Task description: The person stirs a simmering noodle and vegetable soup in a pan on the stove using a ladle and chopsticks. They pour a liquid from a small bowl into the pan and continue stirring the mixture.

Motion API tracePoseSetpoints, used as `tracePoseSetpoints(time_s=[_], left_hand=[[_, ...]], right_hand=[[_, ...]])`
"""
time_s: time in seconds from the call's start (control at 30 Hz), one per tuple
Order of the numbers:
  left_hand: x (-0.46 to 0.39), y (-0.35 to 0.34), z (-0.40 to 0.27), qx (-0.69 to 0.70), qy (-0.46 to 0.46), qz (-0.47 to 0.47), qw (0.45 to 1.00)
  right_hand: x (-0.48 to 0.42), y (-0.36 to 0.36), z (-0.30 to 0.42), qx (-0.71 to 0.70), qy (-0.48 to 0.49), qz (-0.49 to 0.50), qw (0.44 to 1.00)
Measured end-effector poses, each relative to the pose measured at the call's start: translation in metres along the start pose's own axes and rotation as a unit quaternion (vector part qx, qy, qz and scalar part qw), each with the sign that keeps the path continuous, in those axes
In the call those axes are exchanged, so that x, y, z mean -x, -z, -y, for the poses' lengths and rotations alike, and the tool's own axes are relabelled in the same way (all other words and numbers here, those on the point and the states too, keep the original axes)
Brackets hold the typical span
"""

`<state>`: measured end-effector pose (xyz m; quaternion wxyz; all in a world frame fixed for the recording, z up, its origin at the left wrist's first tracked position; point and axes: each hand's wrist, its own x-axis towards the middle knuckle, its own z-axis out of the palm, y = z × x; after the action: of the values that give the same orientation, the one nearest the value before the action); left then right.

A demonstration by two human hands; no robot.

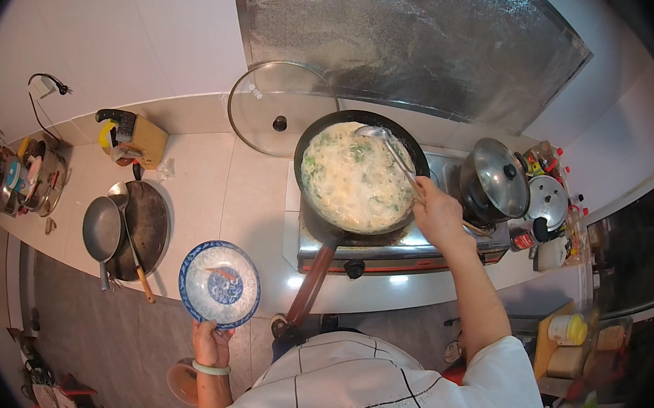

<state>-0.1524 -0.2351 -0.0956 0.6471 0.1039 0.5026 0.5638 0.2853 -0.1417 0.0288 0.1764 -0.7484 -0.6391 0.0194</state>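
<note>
My right hand [439,215] grips the handle of a metal ladle [374,132], whose bowl rests in the pale, bubbling soup with green leaves [359,177]. The soup fills a black frying pan [303,143] on the steel gas stove [322,251]; the pan's reddish-brown handle [312,285] points towards me. My left hand [212,343] holds a blue-and-white patterned plate [220,284] by its near rim, at the counter's front edge. A small reddish-brown piece or mark shows on the plate. Behind the pan, a glass lid [283,108] leans against the wall.
A lidded steel pot [496,179] stands on the stove's right side, with bottles beyond it. On the left of the counter lie a small grey pan [102,228], a spatula with a wooden handle [145,284], a round dark board [145,222] and a knife block [147,142].
</note>
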Motion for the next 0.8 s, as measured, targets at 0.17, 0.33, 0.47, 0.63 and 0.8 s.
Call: tracePoseSetpoints(time_s=[0.17, 0.33, 0.47, 0.63, 0.8], left_hand=[[0.000, -0.003, -0.004, -0.001, 0.000, 0.000, 1.000], [-0.003, 0.006, -0.004, -0.008, 0.013, 0.007, 1.000], [-0.003, 0.008, -0.006, -0.010, 0.015, -0.002, 1.000], [-0.003, 0.009, -0.007, -0.006, 0.011, -0.009, 1.000], [-0.005, 0.013, -0.010, -0.009, 0.019, -0.004, 1.000]], right_hand=[[0.002, 0.011, -0.019, -0.031, -0.059, 0.030, 0.997], [0.007, 0.009, -0.040, -0.050, -0.132, 0.151, 0.978], [0.008, 0.014, -0.032, -0.072, -0.143, 0.260, 0.952], [0.008, 0.025, -0.011, -0.160, -0.164, 0.326, 0.917], [0.011, 0.025, -0.004, -0.334, -0.227, 0.354, 0.844]])
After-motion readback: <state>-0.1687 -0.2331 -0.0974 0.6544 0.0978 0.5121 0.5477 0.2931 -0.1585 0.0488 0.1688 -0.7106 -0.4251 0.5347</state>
